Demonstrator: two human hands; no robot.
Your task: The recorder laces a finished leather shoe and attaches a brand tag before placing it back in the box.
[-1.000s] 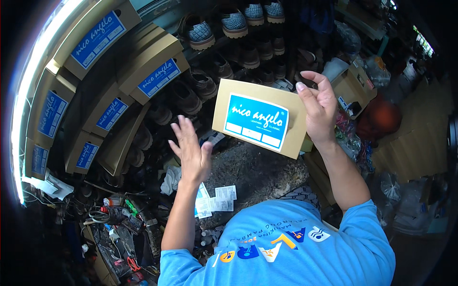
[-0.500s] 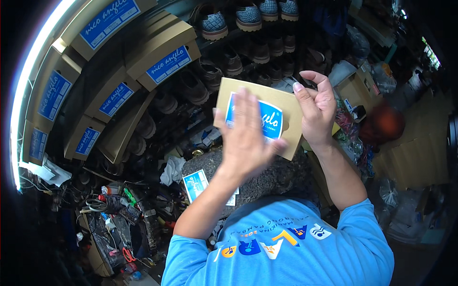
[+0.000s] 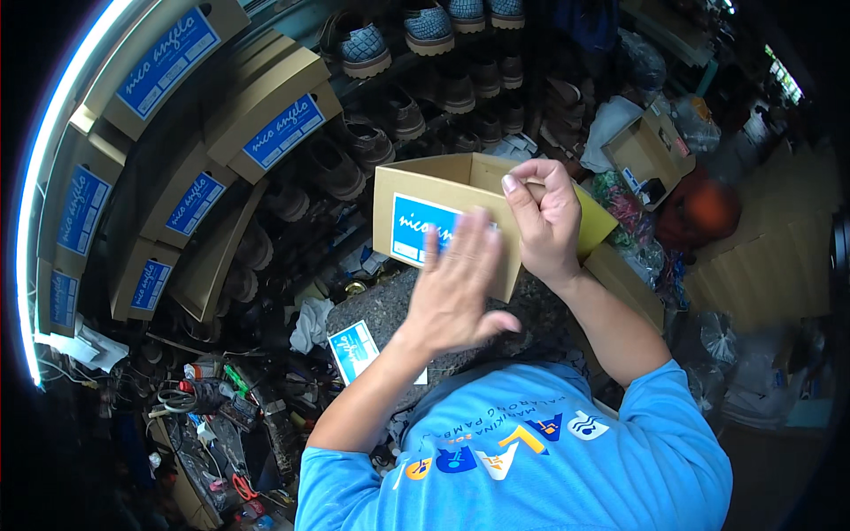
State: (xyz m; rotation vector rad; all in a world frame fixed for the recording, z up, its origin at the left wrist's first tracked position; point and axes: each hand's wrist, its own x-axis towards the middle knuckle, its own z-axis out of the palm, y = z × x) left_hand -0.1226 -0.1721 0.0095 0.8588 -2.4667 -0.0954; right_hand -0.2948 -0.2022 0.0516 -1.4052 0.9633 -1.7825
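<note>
Gripping one open cardboard box [image 3: 434, 199] by its rim, the right hand [image 3: 544, 221] is closed on it — the left hand [image 3: 452, 288] lies flat, fingers spread, against its blue-labelled front.

Blue label [image 3: 354, 348] on speckled stone slab [image 3: 381, 310]

both hands [image 3: 496, 257] on an open tan cardboard box [image 3: 425, 208] with blue label [image 3: 423, 232]
</note>
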